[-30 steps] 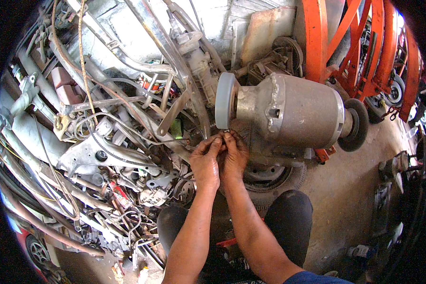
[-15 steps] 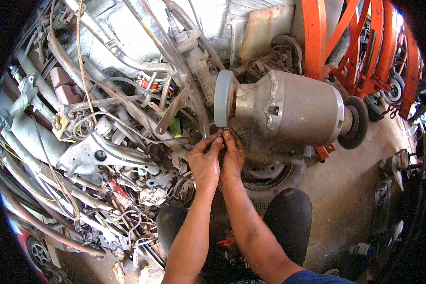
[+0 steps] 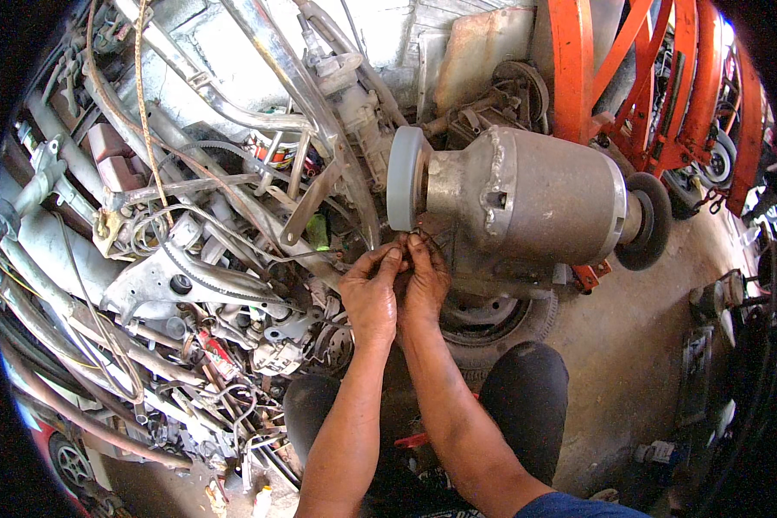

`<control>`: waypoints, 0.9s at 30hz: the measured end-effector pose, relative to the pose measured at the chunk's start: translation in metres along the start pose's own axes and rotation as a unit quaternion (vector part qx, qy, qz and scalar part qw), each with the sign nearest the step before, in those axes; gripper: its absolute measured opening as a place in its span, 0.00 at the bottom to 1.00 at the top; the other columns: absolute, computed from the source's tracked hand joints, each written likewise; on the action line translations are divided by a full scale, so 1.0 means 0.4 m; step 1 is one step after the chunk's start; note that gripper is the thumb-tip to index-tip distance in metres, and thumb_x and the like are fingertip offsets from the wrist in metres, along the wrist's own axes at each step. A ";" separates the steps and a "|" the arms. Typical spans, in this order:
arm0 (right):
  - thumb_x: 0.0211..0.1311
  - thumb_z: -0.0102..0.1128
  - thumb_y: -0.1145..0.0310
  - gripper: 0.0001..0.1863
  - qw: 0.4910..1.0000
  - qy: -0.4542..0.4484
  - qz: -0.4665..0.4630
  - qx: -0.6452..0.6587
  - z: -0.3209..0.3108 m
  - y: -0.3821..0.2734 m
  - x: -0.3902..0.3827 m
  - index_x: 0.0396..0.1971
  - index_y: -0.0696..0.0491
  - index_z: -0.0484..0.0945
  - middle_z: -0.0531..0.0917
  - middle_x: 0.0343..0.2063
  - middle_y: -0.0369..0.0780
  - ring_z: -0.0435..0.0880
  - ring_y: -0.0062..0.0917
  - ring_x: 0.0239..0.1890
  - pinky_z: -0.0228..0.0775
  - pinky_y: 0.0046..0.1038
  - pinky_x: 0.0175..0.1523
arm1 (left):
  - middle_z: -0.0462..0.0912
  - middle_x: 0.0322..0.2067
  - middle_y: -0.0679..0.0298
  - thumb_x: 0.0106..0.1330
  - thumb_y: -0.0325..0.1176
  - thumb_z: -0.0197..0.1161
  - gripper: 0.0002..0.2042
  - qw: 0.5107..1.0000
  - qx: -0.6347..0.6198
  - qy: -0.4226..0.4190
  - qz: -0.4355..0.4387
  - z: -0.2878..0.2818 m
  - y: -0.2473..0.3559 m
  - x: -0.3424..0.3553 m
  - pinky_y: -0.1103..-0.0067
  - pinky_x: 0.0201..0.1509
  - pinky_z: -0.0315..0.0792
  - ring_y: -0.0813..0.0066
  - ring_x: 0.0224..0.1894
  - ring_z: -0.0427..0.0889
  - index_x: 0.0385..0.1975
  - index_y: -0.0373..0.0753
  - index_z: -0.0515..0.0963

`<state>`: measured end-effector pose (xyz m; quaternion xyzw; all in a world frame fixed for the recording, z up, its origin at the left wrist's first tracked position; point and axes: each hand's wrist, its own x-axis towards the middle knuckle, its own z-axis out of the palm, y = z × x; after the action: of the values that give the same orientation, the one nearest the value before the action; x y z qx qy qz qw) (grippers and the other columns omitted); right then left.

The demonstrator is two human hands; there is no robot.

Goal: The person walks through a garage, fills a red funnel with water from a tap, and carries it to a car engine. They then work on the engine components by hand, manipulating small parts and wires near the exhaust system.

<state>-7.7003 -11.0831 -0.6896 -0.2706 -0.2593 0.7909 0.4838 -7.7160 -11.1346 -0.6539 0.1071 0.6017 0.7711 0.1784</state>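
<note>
A bench grinder with a brown-grey motor body (image 3: 548,194) stands in front of me. Its pale blue-grey grinding wheel (image 3: 404,180) is on the left end, and a dark wheel (image 3: 647,221) is on the right end. Just below the pale wheel, my left hand (image 3: 371,292) and my right hand (image 3: 426,281) are side by side with thumbs and fingertips pinched together. Whatever small piece they hold is mostly hidden by the fingers. The right fingertips are at the wheel's lower edge; I cannot tell whether the piece touches it.
Metal pipes, cables and car parts, with a grey suspension arm (image 3: 181,281) among them, heap up on the left. Orange metal frames (image 3: 574,69) rise at the back right. A tyre (image 3: 535,324) lies under the grinder, between my knees and its base.
My left hand has dropped slightly down and left, its fingertips a little farther from the wheel. The right hand stays pinched just under the wheel.
</note>
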 end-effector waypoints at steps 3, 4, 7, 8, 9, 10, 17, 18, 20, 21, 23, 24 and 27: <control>0.67 0.63 0.69 0.07 1.000 -0.004 0.014 0.013 -0.005 -0.005 0.001 0.38 0.57 0.81 0.84 0.34 0.36 0.81 0.21 0.35 0.73 0.21 0.43 | 0.86 0.33 0.63 0.67 0.26 0.65 0.08 1.000 -0.005 0.002 -0.005 0.006 0.010 -0.004 0.84 0.41 0.75 0.80 0.33 0.82 0.41 0.29 0.83; 0.67 0.63 0.69 0.07 1.000 -0.011 0.012 0.022 -0.008 -0.003 0.006 0.38 0.57 0.81 0.84 0.34 0.36 0.80 0.21 0.35 0.73 0.21 0.43 | 0.86 0.33 0.63 0.68 0.26 0.65 0.08 1.000 -0.003 0.001 -0.003 0.006 0.011 -0.004 0.84 0.41 0.75 0.80 0.33 0.81 0.41 0.29 0.83; 0.67 0.62 0.70 0.07 0.999 -0.017 0.018 0.035 -0.013 0.001 0.008 0.38 0.57 0.81 0.84 0.34 0.37 0.80 0.21 0.35 0.73 0.21 0.43 | 0.86 0.33 0.63 0.68 0.26 0.64 0.08 1.000 -0.001 -0.001 -0.001 0.007 0.014 -0.006 0.84 0.41 0.75 0.80 0.33 0.81 0.41 0.29 0.83; 0.67 0.62 0.70 0.07 0.999 -0.016 0.022 0.037 -0.013 0.000 0.008 0.38 0.57 0.81 0.84 0.34 0.37 0.80 0.21 0.35 0.73 0.21 0.44 | 0.86 0.33 0.62 0.68 0.26 0.64 0.08 1.000 -0.003 0.000 -0.004 0.008 0.016 -0.007 0.84 0.41 0.75 0.80 0.33 0.81 0.42 0.29 0.83; 0.67 0.62 0.70 0.07 0.999 -0.016 0.021 0.040 -0.012 0.000 0.007 0.38 0.57 0.81 0.84 0.34 0.37 0.80 0.21 0.36 0.73 0.22 0.44 | 0.86 0.34 0.62 0.68 0.26 0.64 0.08 1.000 -0.004 0.001 -0.007 0.009 0.018 -0.008 0.84 0.41 0.75 0.80 0.33 0.81 0.42 0.29 0.83; 0.67 0.62 0.70 0.07 0.999 -0.016 0.020 0.043 -0.011 0.001 0.005 0.38 0.57 0.81 0.84 0.34 0.37 0.80 0.21 0.36 0.73 0.22 0.44 | 0.86 0.34 0.62 0.68 0.26 0.64 0.08 1.000 -0.008 0.001 -0.009 0.007 0.016 -0.007 0.84 0.41 0.75 0.80 0.33 0.81 0.42 0.29 0.83; 0.67 0.62 0.70 0.07 0.998 -0.003 0.029 0.059 -0.001 0.000 -0.001 0.39 0.58 0.81 0.84 0.35 0.37 0.81 0.21 0.36 0.74 0.21 0.43 | 0.86 0.33 0.62 0.68 0.26 0.64 0.07 1.000 -0.013 0.007 -0.015 0.004 0.018 -0.006 0.83 0.39 0.76 0.80 0.32 0.82 0.41 0.29 0.83; 0.67 0.62 0.68 0.09 0.999 -0.003 0.022 0.048 0.003 -0.001 -0.002 0.39 0.58 0.81 0.84 0.35 0.37 0.80 0.22 0.37 0.73 0.22 0.45 | 0.86 0.33 0.62 0.68 0.26 0.64 0.07 1.000 -0.015 0.008 -0.014 0.004 0.018 -0.006 0.83 0.39 0.76 0.80 0.32 0.82 0.41 0.29 0.83; 0.66 0.62 0.64 0.12 1.000 -0.003 0.006 0.026 0.005 0.006 -0.003 0.40 0.58 0.83 0.85 0.36 0.38 0.80 0.24 0.39 0.70 0.25 0.47 | 0.86 0.33 0.62 0.68 0.26 0.64 0.07 1.000 0.006 0.011 -0.012 0.000 0.018 -0.006 0.83 0.39 0.76 0.80 0.32 0.82 0.41 0.29 0.83; 0.66 0.61 0.64 0.12 1.000 -0.008 0.012 0.022 0.004 0.008 -0.004 0.40 0.58 0.83 0.85 0.36 0.38 0.79 0.24 0.39 0.70 0.25 0.47 | 0.86 0.33 0.62 0.68 0.25 0.64 0.07 1.000 0.016 0.013 -0.011 -0.002 0.018 -0.005 0.83 0.39 0.76 0.80 0.32 0.82 0.40 0.29 0.83; 0.66 0.61 0.64 0.13 0.999 -0.018 0.023 0.014 0.002 0.007 -0.006 0.41 0.59 0.82 0.84 0.37 0.38 0.79 0.24 0.39 0.70 0.25 0.47 | 0.86 0.33 0.62 0.67 0.25 0.65 0.07 1.000 0.027 0.009 0.000 -0.007 0.019 -0.002 0.83 0.39 0.76 0.80 0.32 0.82 0.40 0.29 0.83; 0.66 0.61 0.64 0.13 1.000 -0.014 0.024 0.003 0.002 0.008 -0.007 0.41 0.58 0.82 0.84 0.36 0.38 0.79 0.24 0.39 0.70 0.25 0.47 | 0.86 0.33 0.62 0.67 0.25 0.65 0.07 0.999 0.032 0.007 0.005 -0.009 0.020 0.000 0.84 0.39 0.76 0.80 0.32 0.82 0.40 0.29 0.83; 0.67 0.61 0.63 0.13 1.000 -0.012 0.024 -0.016 0.001 0.018 -0.006 0.41 0.58 0.83 0.84 0.36 0.38 0.79 0.25 0.38 0.70 0.25 0.47 | 0.87 0.37 0.59 0.64 0.26 0.66 0.08 1.000 0.002 0.010 -0.007 -0.021 0.004 0.003 0.78 0.45 0.77 0.72 0.36 0.84 0.40 0.29 0.84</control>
<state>-7.7043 -11.0881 -0.6937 -0.2746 -0.2709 0.8011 0.4577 -7.7206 -11.1420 -0.6546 0.0957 0.6059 0.7695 0.1777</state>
